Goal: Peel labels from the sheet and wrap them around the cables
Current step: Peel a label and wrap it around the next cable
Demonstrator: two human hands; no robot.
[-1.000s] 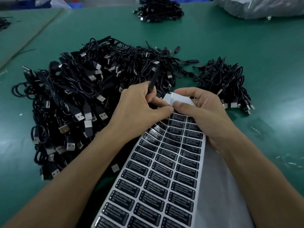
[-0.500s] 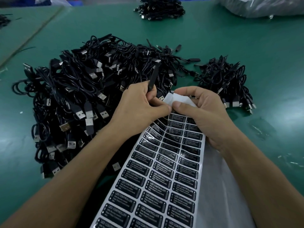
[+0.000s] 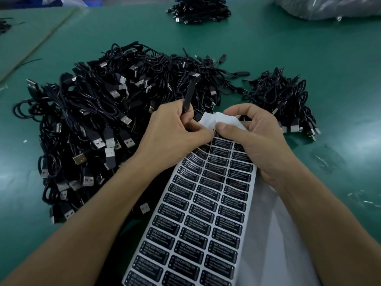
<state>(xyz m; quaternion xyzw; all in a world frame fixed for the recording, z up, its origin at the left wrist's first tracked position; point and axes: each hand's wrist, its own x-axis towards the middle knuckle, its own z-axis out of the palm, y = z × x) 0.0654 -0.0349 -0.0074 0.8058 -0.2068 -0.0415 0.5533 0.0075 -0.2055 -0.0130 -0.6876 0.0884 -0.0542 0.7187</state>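
A long white label sheet (image 3: 198, 219) with rows of black "LED CONTROLLER" labels runs from the bottom middle up to my hands. My right hand (image 3: 255, 139) grips the sheet's folded, bare top end, thumb on top. My left hand (image 3: 171, 135) holds a black cable (image 3: 190, 92) whose USB plug sticks up above the fist. Its thumb and forefinger meet the sheet's top edge beside my right thumb. Whether a label is pinched there is hidden by the fingers.
A big heap of black USB cables (image 3: 99, 124) lies left of my hands on the green table (image 3: 309, 58). A smaller pile (image 3: 286, 100) sits to the right, another (image 3: 198, 9) at the far edge. A plastic bag (image 3: 329, 7) lies at the top right.
Both hands stay together at the sheet's top end. The held cable's plug has shifted slightly; the fingertips work the sheet's edge with small movements.
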